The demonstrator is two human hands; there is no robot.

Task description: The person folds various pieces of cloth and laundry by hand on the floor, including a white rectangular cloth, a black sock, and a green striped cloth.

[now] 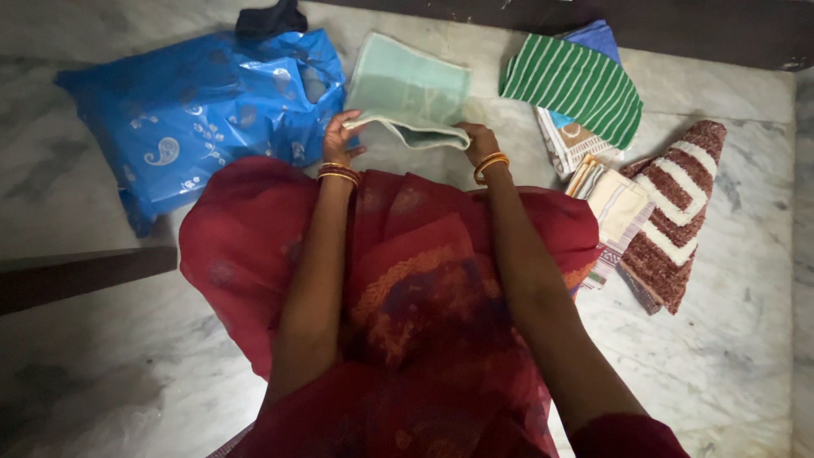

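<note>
The folded pale green cloth (409, 92) lies crosswise just ahead; left hand (339, 136) and right hand (477, 141) pinch its near edge at opposite ends.

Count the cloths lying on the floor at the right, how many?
5: green striped cloth, blue cloth beneath, white patterned cloth, cream cloth, maroon striped towel. Others may hide underneath.

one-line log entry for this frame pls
left hand: grips pale green cloth | right hand: grips same cloth | left of it: blue plastic bag | right: folded striped cloths
</note>
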